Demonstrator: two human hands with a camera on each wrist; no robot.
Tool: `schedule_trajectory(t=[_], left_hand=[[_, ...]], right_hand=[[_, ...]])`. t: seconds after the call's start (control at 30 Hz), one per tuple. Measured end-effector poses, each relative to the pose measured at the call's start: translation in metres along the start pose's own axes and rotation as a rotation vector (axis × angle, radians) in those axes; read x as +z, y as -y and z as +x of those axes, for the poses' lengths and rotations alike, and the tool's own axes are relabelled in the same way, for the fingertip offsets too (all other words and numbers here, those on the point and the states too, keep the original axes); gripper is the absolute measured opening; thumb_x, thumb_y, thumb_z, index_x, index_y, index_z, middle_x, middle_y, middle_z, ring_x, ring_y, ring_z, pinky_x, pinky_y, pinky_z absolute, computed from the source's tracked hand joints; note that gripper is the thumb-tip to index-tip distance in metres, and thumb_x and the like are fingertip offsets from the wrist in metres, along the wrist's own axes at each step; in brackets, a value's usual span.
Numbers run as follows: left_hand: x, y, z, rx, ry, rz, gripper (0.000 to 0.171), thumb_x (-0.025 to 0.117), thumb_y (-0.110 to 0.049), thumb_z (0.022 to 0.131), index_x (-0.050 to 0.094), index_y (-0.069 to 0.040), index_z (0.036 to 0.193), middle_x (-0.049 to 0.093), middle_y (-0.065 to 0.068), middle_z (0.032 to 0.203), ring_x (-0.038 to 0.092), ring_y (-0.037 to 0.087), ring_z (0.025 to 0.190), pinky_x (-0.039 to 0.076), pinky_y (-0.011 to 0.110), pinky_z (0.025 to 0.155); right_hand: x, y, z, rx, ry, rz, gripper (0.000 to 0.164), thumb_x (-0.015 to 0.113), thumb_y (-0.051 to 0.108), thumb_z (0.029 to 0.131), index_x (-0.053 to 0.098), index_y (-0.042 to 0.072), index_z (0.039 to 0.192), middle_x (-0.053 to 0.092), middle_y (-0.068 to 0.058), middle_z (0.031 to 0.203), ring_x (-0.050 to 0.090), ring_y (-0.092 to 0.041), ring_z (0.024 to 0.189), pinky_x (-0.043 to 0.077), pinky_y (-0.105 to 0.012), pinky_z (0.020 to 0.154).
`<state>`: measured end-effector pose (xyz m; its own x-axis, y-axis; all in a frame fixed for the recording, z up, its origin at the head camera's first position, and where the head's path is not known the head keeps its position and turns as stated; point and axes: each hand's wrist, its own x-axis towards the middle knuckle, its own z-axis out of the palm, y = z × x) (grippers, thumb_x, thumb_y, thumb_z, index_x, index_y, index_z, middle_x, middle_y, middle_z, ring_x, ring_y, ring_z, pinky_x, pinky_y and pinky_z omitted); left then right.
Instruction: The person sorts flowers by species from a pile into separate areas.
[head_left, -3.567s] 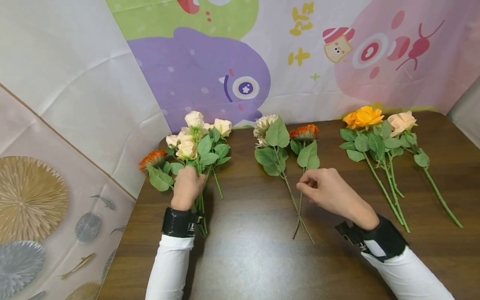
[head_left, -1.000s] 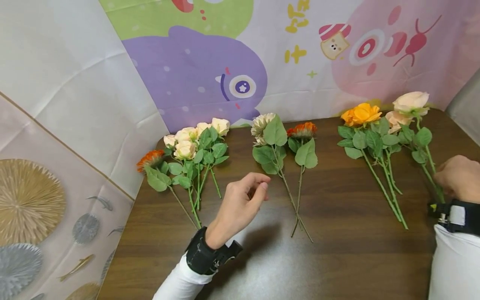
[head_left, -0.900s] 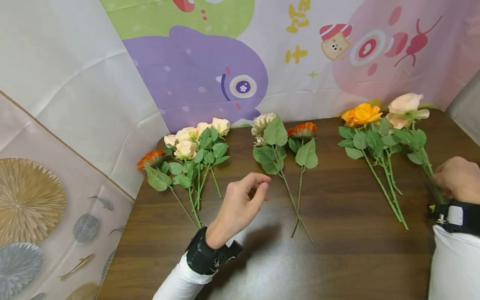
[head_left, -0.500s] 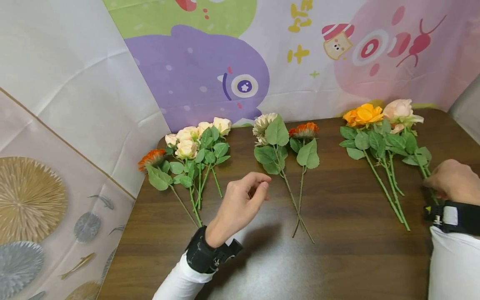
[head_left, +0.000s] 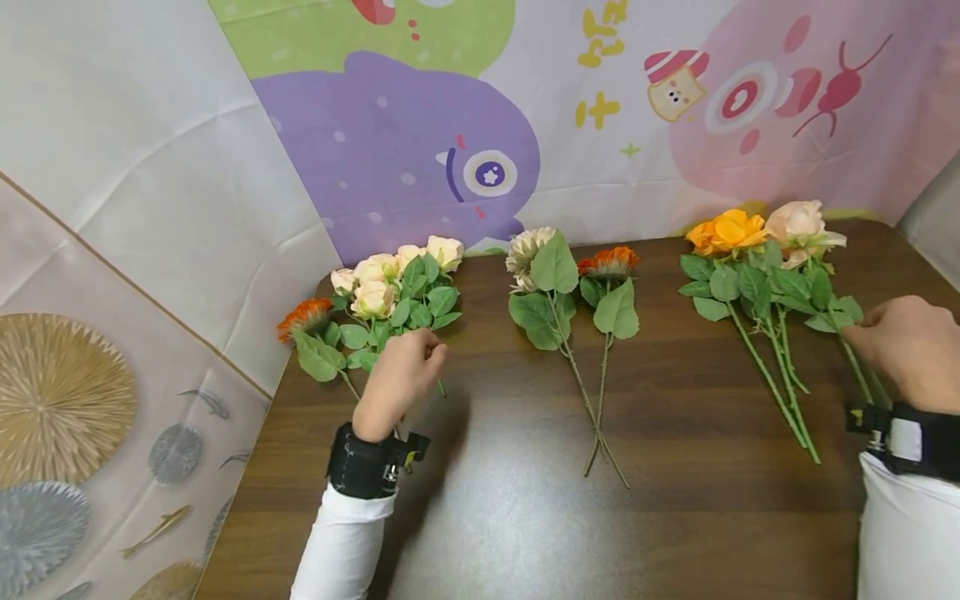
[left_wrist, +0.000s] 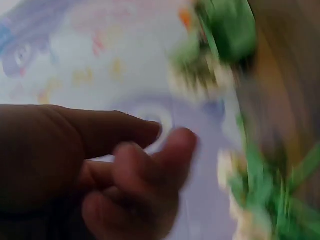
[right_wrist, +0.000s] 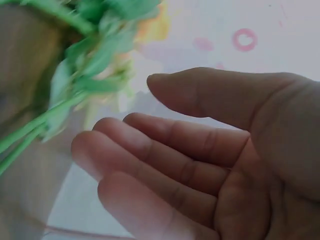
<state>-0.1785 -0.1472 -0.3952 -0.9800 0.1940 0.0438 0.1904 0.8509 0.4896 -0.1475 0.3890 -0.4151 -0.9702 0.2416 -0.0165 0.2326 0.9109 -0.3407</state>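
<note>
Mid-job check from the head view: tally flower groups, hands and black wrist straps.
Flower groups: 3 (left group, middle group, right group)
Hands: 2 (left hand, right hand)
Black wrist straps: 2 (left strap, right strap)
Total: 7

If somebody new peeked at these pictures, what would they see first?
Probably the big purple cartoon creature, printed on the cloth behind the table. Next, maybe the yellow-orange rose at the table's back right, beside the pale pink rose. Then perhaps the left hand near the cream roses and the right hand near green stems.
</note>
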Motion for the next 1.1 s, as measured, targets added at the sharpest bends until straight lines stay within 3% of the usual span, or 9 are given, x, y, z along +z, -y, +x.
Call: schedule_trajectory(t=[0.1,0.2,0.33,0.43,0.67,0.83,1.1], left_hand=[[-0.012,0.023,0.003,-0.111,0.02,0.097,0.034,0.053,-0.015,0.097,0.051,-0.011,0.063,0.046,-0.001,0.057,0.046,0.014,0.049,0.036,0.028,0.047],[-0.017,0.041,0.005,-0.189,0.033,0.121,0.042,0.053,-0.013,0.097,0.042,-0.012,0.057,0.036,-0.002,0.052,0.041,0.015,0.045,0.033,0.028,0.045],[-0.009,0.053,0.01,-0.255,0.086,0.19,0.033,0.055,-0.013,0.096,0.05,-0.006,0.064,0.046,0.004,0.06,0.048,0.019,0.052,0.038,0.032,0.047],[0.003,0.056,0.015,-0.272,0.108,0.229,0.021,0.056,-0.012,0.094,0.059,-0.001,0.076,0.061,0.015,0.074,0.058,0.026,0.062,0.045,0.038,0.05],[0.023,0.059,0.022,-0.294,0.003,0.267,0.02,0.049,-0.002,0.095,0.066,0.006,0.088,0.067,0.027,0.084,0.066,0.041,0.07,0.053,0.051,0.054],[0.026,0.063,0.021,-0.297,-0.013,0.281,0.018,0.049,0.0,0.096,0.065,0.008,0.095,0.067,0.03,0.088,0.067,0.044,0.074,0.054,0.054,0.058],[0.024,0.067,0.024,-0.306,0.015,0.261,0.018,0.05,-0.002,0.095,0.066,0.006,0.092,0.067,0.029,0.091,0.067,0.043,0.077,0.054,0.053,0.059]], right_hand=[[-0.005,0.017,-0.004,0.01,-0.012,0.01,0.035,0.058,0.026,0.093,0.071,-0.007,0.09,0.059,-0.015,0.064,0.057,-0.036,0.063,0.037,-0.039,0.045],[-0.006,0.034,-0.008,0.02,-0.004,0.007,0.037,0.059,0.025,0.093,0.068,-0.009,0.101,0.061,-0.019,0.071,0.057,-0.038,0.067,0.038,-0.04,0.045],[-0.005,0.052,-0.014,-0.017,-0.001,0.0,0.035,0.058,0.025,0.095,0.069,-0.008,0.098,0.058,-0.014,0.068,0.054,-0.036,0.064,0.039,-0.042,0.046],[-0.005,0.065,-0.019,-0.053,0.001,0.002,0.034,0.057,0.025,0.096,0.07,-0.006,0.094,0.057,-0.013,0.068,0.053,-0.034,0.062,0.039,-0.041,0.046],[-0.002,0.091,-0.024,-0.15,-0.004,-0.003,0.03,0.058,0.027,0.096,0.071,0.0,0.089,0.054,-0.009,0.064,0.054,-0.031,0.06,0.038,-0.04,0.045],[0.002,0.1,-0.025,-0.209,0.019,0.008,0.03,0.057,0.026,0.096,0.07,0.003,0.083,0.051,-0.003,0.061,0.05,-0.025,0.057,0.034,-0.035,0.044],[0.004,0.103,-0.025,-0.241,0.051,0.011,0.03,0.061,0.025,0.096,0.072,-0.003,0.094,0.058,-0.004,0.065,0.051,-0.024,0.057,0.035,-0.035,0.044]])
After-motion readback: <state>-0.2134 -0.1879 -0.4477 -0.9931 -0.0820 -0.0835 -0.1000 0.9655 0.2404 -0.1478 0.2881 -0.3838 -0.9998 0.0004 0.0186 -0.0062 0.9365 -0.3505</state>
